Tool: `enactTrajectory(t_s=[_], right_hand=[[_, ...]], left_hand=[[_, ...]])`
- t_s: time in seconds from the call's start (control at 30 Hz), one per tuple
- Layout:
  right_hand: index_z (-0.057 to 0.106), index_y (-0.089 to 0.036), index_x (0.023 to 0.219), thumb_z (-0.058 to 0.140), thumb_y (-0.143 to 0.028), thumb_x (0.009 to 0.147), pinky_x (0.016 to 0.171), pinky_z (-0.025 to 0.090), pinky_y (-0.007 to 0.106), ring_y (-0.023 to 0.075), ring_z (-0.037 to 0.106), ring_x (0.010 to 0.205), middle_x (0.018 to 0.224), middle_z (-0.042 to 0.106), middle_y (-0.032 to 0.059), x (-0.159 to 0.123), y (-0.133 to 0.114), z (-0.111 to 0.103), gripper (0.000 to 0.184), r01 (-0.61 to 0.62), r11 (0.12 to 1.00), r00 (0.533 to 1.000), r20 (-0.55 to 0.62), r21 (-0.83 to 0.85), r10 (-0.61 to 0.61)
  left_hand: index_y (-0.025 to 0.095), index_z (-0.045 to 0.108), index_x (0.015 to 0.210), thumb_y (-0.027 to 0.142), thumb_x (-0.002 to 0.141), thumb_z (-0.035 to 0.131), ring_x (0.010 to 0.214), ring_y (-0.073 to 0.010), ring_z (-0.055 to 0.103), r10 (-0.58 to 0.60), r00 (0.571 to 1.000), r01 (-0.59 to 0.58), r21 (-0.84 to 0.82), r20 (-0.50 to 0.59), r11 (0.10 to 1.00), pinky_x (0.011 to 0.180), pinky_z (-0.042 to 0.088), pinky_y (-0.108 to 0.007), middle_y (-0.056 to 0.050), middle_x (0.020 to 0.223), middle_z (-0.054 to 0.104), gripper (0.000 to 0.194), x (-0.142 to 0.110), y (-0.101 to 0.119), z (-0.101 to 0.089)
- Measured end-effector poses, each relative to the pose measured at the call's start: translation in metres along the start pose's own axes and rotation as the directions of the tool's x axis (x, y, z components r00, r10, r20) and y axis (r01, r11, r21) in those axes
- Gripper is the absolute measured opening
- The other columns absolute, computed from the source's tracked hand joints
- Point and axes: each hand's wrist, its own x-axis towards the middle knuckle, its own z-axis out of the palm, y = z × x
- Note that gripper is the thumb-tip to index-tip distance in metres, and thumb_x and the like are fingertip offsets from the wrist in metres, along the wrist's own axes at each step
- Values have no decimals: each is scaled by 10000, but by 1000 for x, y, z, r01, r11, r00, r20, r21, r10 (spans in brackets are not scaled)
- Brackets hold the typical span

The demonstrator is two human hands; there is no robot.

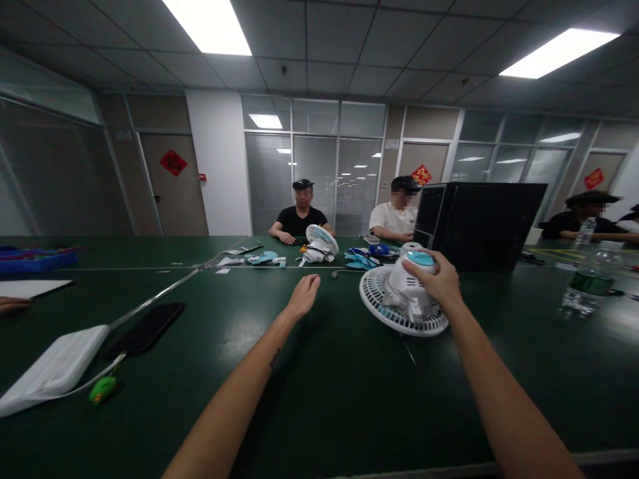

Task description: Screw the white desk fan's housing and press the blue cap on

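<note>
In the head view, both forearms reach in from the near edge over the dark green table (349,406). The right arm slants far and left, its hand (442,283) bent over a white fan (407,293) right of centre, thumb and fingers clamped around the blue-topped housing. The fan's grille faces down; whether its rim touches the table, I cannot tell. The left hand (303,297) is well apart, left of the fan, its fingertips hidden, so how its grip stands I cannot tell.

Farther off are a second fan (320,247) and, right, a black computer case (499,227). A clear bottle (592,279) stands right; a black phone-like slab (147,327) and white flat box (57,362) lie left. Two people sit at the far side, before glazed partitions (314,179) and doors (174,193) under bright ceiling panels (210,26).
</note>
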Motion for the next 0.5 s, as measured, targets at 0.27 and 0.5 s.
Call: enactTrajectory(t_s=[0.27,0.5], right_hand=[[628,-215,1230,686,-757,526,838,430,589,470,575,1064,1137,644,224,10,56,-43,891,-306,851,948,-223,-428,228],[634,-220,1196,621,-828,527,776,436,601,489,577,1047,1145,621,274,13,62,-65,904,-430,738,901,-199,-520,385]], left_hand=[[146,578,1274,434,921,438,1385,-348,394,-221,967,148,433,124,889,1124,257,-562,-196,1468,461,476,-22,-63,-21],[192,512,1356,487,942,358,1416,-325,352,-239,960,120,561,143,819,1125,247,-583,-171,1520,399,531,-26,-63,-20]])
